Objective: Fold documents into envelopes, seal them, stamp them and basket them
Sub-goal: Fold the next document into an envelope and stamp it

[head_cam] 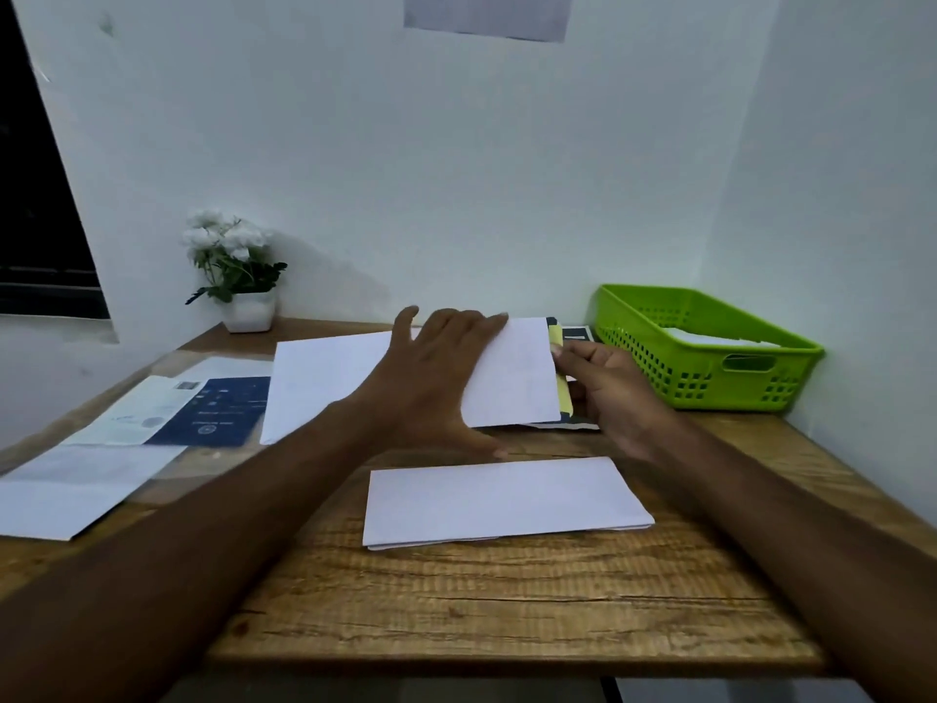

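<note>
Both bare forearms reach from the table's [507, 601] near edge toward its far right corner. The left hand [436, 383] lies palm down, fingers straight and spread, pressing a white sheet [517, 378]. The right hand [616, 393] is just beside it, fingers curled at the sheet's right edge; whether they pinch it is unclear.

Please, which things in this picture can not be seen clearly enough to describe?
Head view only.
- The wall notice: cut off by the top edge; its text is too small.
- The yellow item and dark item: mostly covered by the white sheet.
- The right hand: fingertips hidden behind that sheet; grip unclear.
- The green basket contents: its wall hides most; white paper count unknown.
</note>
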